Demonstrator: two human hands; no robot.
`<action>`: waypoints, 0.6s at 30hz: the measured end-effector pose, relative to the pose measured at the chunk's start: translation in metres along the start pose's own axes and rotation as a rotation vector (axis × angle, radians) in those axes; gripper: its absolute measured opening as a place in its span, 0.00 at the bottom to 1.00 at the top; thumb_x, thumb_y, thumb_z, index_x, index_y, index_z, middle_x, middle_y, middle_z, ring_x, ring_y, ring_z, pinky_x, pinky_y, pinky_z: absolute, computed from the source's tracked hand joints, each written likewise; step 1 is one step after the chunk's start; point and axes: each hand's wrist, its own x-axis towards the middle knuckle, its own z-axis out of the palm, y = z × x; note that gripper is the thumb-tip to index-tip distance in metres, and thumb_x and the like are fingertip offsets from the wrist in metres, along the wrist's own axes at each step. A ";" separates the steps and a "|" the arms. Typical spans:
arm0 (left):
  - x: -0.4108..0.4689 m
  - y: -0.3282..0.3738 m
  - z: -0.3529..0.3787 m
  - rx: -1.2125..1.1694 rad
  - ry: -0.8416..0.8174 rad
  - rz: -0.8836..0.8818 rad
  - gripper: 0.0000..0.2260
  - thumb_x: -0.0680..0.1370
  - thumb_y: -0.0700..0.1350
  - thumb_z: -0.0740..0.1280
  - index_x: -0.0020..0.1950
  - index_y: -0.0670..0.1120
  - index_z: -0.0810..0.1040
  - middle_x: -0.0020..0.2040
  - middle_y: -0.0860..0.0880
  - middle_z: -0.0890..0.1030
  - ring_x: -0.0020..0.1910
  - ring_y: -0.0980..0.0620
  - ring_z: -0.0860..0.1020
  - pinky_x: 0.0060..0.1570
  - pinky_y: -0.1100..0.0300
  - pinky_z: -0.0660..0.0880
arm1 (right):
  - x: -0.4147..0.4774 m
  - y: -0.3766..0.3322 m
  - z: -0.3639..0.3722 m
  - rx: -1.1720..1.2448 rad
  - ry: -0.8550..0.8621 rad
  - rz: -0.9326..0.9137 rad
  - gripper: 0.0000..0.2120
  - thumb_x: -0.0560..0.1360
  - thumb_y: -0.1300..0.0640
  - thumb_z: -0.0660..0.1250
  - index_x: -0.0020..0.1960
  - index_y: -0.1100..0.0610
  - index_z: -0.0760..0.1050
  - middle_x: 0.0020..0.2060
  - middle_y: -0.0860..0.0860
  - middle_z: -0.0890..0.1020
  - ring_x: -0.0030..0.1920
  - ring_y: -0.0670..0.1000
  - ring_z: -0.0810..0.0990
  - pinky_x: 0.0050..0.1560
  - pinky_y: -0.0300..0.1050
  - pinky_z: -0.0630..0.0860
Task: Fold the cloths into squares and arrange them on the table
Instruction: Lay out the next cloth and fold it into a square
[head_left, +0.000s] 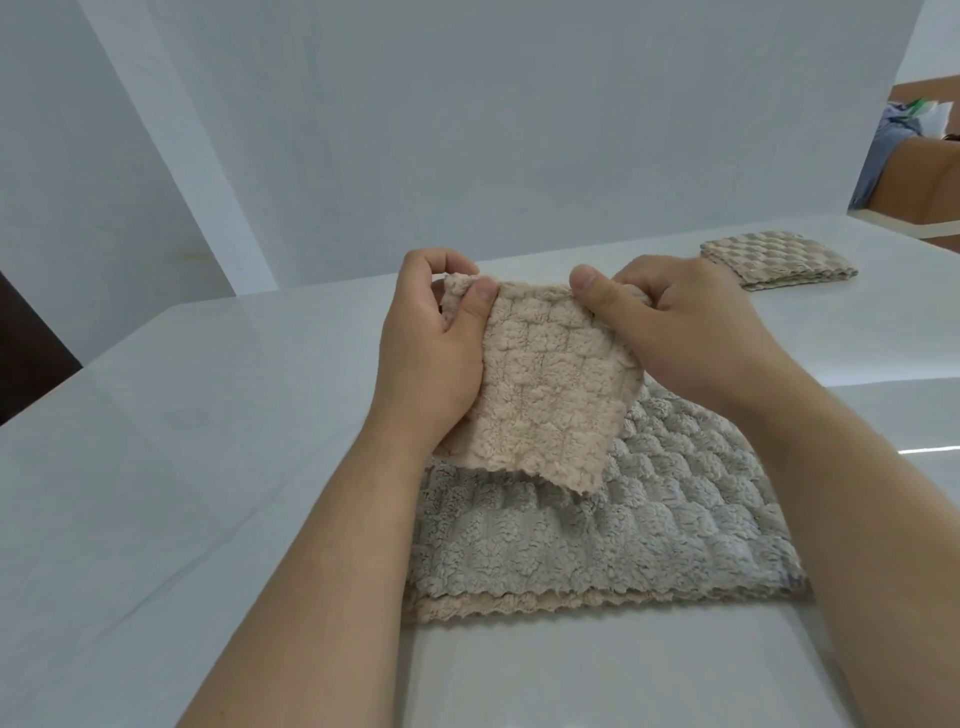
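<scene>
— What stands at the back?
— A plain white panel (467, 130), with a second white panel (78, 182) slanting at its left.
— And the left edge?
— A dark brown patch (26, 343), too dim to name.
— The right edge?
— Blue-grey fabric (883, 156) against an orange-brown surface (924, 176), with something small and green (917, 106) above.

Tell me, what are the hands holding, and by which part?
A beige cloth: the left hand pinches its upper left corner, the right hand its upper right corner.
</scene>
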 end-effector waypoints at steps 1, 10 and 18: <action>0.001 0.000 0.000 -0.016 -0.003 -0.006 0.06 0.80 0.51 0.69 0.53 0.58 0.72 0.41 0.54 0.78 0.37 0.57 0.77 0.41 0.57 0.74 | 0.001 0.000 0.000 -0.005 0.003 0.008 0.36 0.75 0.31 0.63 0.38 0.68 0.71 0.35 0.58 0.80 0.34 0.56 0.76 0.36 0.51 0.75; 0.002 -0.009 0.001 -0.007 0.031 -0.029 0.11 0.79 0.55 0.69 0.60 0.58 0.76 0.47 0.53 0.81 0.45 0.51 0.79 0.49 0.50 0.79 | 0.003 0.006 0.000 -0.029 0.089 0.070 0.29 0.76 0.34 0.65 0.38 0.60 0.81 0.34 0.52 0.82 0.31 0.51 0.77 0.35 0.46 0.75; -0.001 -0.006 0.005 0.066 0.073 -0.015 0.09 0.79 0.54 0.70 0.58 0.57 0.76 0.41 0.56 0.78 0.41 0.52 0.75 0.42 0.59 0.69 | 0.007 0.008 0.010 -0.104 0.124 0.125 0.33 0.81 0.35 0.59 0.29 0.61 0.63 0.21 0.49 0.68 0.23 0.48 0.65 0.30 0.43 0.66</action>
